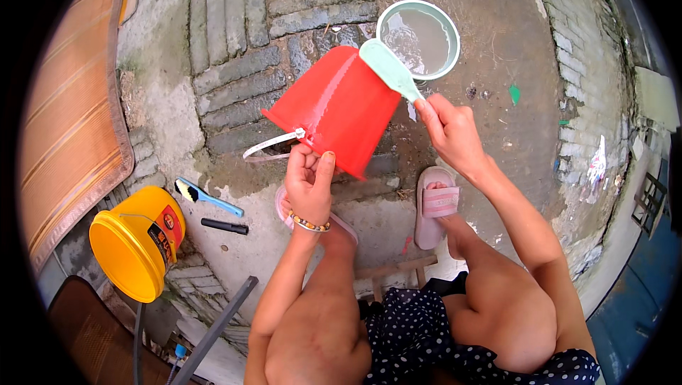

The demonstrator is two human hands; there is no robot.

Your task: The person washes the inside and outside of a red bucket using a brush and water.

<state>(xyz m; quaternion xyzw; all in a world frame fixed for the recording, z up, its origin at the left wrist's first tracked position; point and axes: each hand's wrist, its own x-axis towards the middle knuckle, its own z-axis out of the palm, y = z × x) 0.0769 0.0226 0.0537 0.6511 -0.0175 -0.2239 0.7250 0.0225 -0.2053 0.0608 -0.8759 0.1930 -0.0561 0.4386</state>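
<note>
A wet red bucket is tipped on its side in front of me, its base pointing away and its rim toward me. My left hand grips the rim, next to where the white handle is fixed. In my right hand is a pale green scrubbing brush, held by its handle. The brush head lies against the bucket's side near the base; its bristles are hidden underneath. Just beyond the brush stands a pale green basin with cloudy water in it.
At left a yellow bucket lies tilted. Near it are a blue-handled brush and a black stick-like object. A tan mat hangs along the left side. A grey metal bar slants at lower left. Wet brick and concrete cover the ground.
</note>
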